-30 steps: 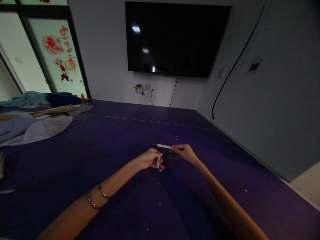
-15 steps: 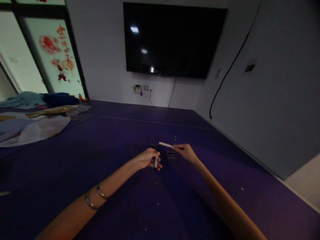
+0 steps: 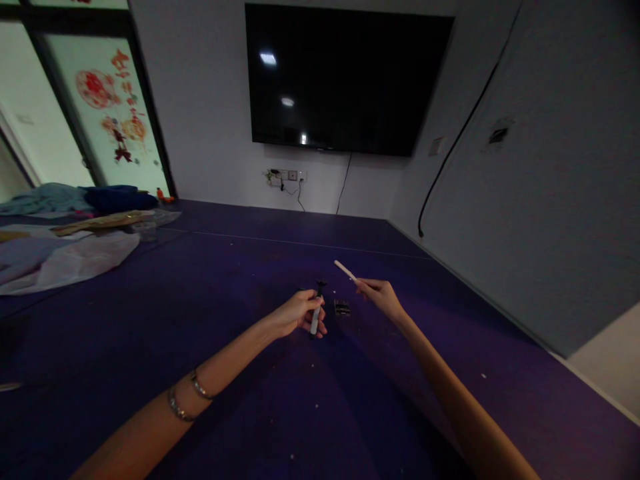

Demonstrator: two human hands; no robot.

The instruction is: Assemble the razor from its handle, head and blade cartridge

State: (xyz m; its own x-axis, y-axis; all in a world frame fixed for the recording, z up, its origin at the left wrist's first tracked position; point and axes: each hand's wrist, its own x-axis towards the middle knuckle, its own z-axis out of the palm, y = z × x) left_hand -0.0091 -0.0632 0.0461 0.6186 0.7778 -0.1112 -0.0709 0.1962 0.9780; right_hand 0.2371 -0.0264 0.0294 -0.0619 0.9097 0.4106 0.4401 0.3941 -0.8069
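Observation:
My left hand (image 3: 303, 312) is closed around the pale grey-and-black handle of a razor (image 3: 317, 317), whose dark crosswise head points up and away from me. My right hand (image 3: 379, 295) pinches one end of a slim whitish stick (image 3: 344, 269); its free end tilts up to the left, apart from the razor. Between the hands, on the purple floor, lies a small dark rectangular item (image 3: 342, 307) with pale edges, too small to name. A short dark piece (image 3: 302, 289) shows just behind my left hand, mostly hidden.
Small white bits lie scattered over the purple floor (image 3: 225, 413). Plastic sheeting (image 3: 95, 257) and folded cloths (image 3: 120, 199) lie at the left. A television (image 3: 350, 80) hangs on the far wall, and a black cable (image 3: 457, 140) runs down the right wall.
My right hand has drawn the stick up and to the right, away from the razor head, and tilted it more steeply. My left hand has shifted slightly up and right with the razor.

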